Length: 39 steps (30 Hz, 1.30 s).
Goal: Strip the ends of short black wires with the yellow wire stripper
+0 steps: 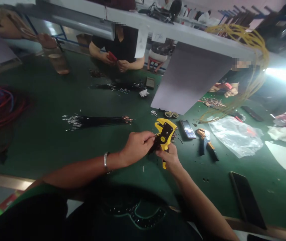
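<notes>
**Stripper (168, 131) right, wire bundle (100, 121) left**

Its head points away from us over the bench (102, 95). Our right hand (171, 156) wraps its handle; our left (138, 146), nearer the crosswise bundle, pinches beside the head, on what we cannot tell.

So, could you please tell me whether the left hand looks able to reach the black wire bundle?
Probably yes: the black wire bundle lies on the green table beyond the left hand, with nothing visible between them, though that hand is busy at the yellow tool.
</notes>
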### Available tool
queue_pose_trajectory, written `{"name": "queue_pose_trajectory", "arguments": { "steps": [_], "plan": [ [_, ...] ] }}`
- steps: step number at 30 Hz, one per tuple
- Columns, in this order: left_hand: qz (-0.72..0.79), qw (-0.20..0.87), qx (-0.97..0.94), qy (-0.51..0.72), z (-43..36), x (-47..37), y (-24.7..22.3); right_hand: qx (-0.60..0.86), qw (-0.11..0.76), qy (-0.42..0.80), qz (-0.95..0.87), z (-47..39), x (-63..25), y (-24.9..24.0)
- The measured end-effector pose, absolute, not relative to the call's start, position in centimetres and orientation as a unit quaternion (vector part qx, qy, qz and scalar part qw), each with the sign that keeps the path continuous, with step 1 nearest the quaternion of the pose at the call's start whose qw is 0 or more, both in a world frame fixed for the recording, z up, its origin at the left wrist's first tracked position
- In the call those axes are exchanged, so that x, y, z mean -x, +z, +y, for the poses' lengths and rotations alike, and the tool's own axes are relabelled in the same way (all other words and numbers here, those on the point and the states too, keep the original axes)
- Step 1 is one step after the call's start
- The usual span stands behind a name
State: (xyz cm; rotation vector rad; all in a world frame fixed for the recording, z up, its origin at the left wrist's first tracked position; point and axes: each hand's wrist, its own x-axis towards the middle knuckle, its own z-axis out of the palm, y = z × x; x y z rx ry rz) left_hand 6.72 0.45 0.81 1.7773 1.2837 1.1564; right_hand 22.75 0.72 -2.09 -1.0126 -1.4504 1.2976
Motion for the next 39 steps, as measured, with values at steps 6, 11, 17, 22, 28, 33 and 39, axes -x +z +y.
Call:
{"name": "queue_pose_trajectory", "arguments": {
  "steps": [6, 11, 17, 22, 28, 33, 39],
  "plan": [
    [0.482, 0.442, -0.622, 0.43, 0.5, -6.5, 1.8, 0.457, 0.445, 0.265, -0.723, 0.4, -22.9, -2.6],
    [0.471, 0.481, -0.617, 0.407, 0.7, -6.2, 2.8, 0.418, 0.458, 0.071, -0.782, 0.3, -23.0, -3.2],
    [0.46, 0.469, -0.635, 0.406, 0.8, -6.0, 2.8, 0.417, 0.444, 0.025, -0.793, 0.0, -23.1, -2.5],
    [0.462, 0.465, -0.639, 0.402, 0.8, -6.0, 2.9, 0.422, 0.45, 0.032, -0.786, 0.0, -23.2, -2.4],
    [0.473, 0.462, -0.639, 0.393, 0.7, -6.1, 2.9, 0.429, 0.457, 0.058, -0.777, -0.1, -23.1, -2.9],
    [0.483, 0.46, -0.642, 0.378, 0.7, -6.1, 3.1, 0.437, 0.456, 0.047, -0.774, -0.2, -22.9, -3.2],
    [0.488, 0.443, -0.655, 0.369, 0.7, -6.0, 3.2, 0.453, 0.448, 0.049, -0.77, -0.3, -22.8, -3.4]
  ]
}}
